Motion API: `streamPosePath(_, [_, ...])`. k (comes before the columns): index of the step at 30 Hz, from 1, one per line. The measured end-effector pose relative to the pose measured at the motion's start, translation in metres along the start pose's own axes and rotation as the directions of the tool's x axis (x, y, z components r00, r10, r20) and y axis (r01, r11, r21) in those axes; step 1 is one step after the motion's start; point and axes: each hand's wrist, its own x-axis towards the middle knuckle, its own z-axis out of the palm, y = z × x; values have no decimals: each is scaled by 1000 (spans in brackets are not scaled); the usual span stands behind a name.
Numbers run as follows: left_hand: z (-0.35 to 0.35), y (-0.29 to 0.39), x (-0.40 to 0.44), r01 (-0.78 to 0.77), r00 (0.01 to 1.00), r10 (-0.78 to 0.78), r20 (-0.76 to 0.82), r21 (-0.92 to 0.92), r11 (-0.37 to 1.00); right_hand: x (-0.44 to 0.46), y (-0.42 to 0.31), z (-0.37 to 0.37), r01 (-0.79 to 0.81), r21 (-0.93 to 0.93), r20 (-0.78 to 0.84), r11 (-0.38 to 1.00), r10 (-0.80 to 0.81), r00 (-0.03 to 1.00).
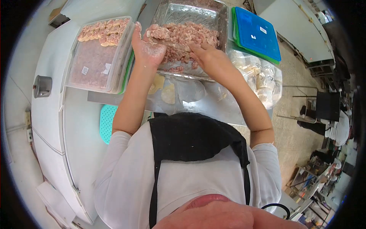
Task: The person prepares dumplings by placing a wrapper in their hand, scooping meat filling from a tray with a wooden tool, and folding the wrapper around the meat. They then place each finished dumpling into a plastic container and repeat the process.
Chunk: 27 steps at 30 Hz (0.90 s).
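My left hand [150,51] is palm up at the left rim of a metal tray [190,11], its palm smeared with pale residue. A clump of ground meat [159,33] rests at its fingers; whether a wrapper lies under it I cannot tell. My right hand [209,59] is closed around the end of a thin flat spatula [177,45], whose blade reaches left to the clump. Behind both hands, a heap of ground meat [198,34] fills part of the tray. Pale yellow dumpling wrappers [168,94] lie on the metal table near my body.
Left stands a clear plastic container [91,65] with rows of filled dumplings [108,30]. Blue and green lids [257,34] and a bag of pale round items [261,78] are at right. A turquoise perforated stool [108,122] sits lower left. Another person [339,128] is far right.
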Motion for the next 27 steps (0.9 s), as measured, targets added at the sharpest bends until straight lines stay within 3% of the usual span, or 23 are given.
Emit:
streamPosePath(1, [-1, 0, 0, -14, 1000, 14, 3, -2, 1000, -1, 12, -1, 95, 90, -90, 991, -87, 992])
streamPosePath(2, [-5, 1, 0, -24, 980, 3, 200, 104, 994, -5, 22, -5, 105, 94, -95, 990, -96, 991])
streamPosePath(3, [-4, 1, -4, -52, 922, -32, 386, 205, 977, -8, 28, -12, -23, 301, -110, 953, 59, 992])
streamPosePath(4, [-2, 0, -8, -61, 922, -24, 388, 205, 977, -11, 32, -18, -143, 496, -87, 857, 213, 973])
streamPosePath(5, [2, 0, -13, -164, 887, -79, 454, 471, 867, -13, 35, -27, -344, 618, 146, 707, 327, 934])
streamPosePath(6, [5, 0, -16, -275, 855, -154, 496, 685, 675, -14, 40, -29, -340, 622, 147, 705, 321, 936])
streamPosePath(7, [5, 1, -14, -281, 856, -148, 495, 686, 671, -15, 46, -31, -453, 615, 323, 645, 319, 891])
streamPosePath(8, [5, 2, -11, -534, 805, -95, 586, 784, 316, -14, 51, -32, -562, 584, 489, 586, 299, 820])
streamPosePath(9, [9, 3, -12, -680, 733, -91, 674, 726, -102, -15, 51, -36, -556, 589, 489, 587, 289, 823])
streamPosePath(10, [14, 4, -14, -678, 735, -86, 672, 727, -110, -17, 46, -42, -468, 612, 447, 637, 210, 870])
streamPosePath(12, [26, 8, -22, -646, 714, -373, 593, 763, -24, -18, 44, -39, -372, 637, 402, 675, 121, 908])
streamPosePath(14, [20, 14, -10, -594, 747, -423, 513, 801, -77, -20, 46, -20, -85, 574, 117, 814, 21, 993])
streamPosePath(15, [17, 15, -5, -541, 772, -468, 430, 832, -127, -20, 51, -15, -83, 579, 117, 811, 19, 993])
streamPosePath(16, [14, 13, -3, -538, 775, -466, 427, 833, -130, -18, 58, -10, -111, 560, 190, 821, 3, 982])
streamPosePath(18, [9, 9, -1, -773, 616, -480, 624, 596, -218, -12, 77, 6, -134, 541, 263, 830, -16, 965])
streamPosePath(19, [5, 6, 1, -772, 618, -480, 623, 596, -221, -9, 91, 15, -41, 521, 184, 852, -65, 981])
streamPosePath(21, [-8, -1, 5, -690, 714, -331, 617, 538, -485, -8, 105, 16, 51, 492, 104, 869, -117, 988])
streamPosePath(22, [-20, -3, 17, -689, 714, -328, 619, 537, -486, -6, 107, 9, 16, 324, 107, 946, -54, 993])
streamPosePath(23, [-34, -3, 36, -561, 827, -263, 496, 746, -358, -2, 107, 3, -21, 145, 97, 989, 7, 995])
streamPosePath(24, [-40, -1, 47, -391, 911, -222, 347, 898, -203, -1, 96, -2, -11, 141, 94, 990, -2, 996])
streamPosePath(26, [-36, -2, 47, -380, 906, -269, 326, 907, -182, -10, 61, -6, -70, 71, -15, 995, 71, 997])
streamPosePath(27, [-34, -3, 46, -364, 897, -326, 298, 917, -163, -14, 56, 2, 16, 51, -70, 999, -13, 997])
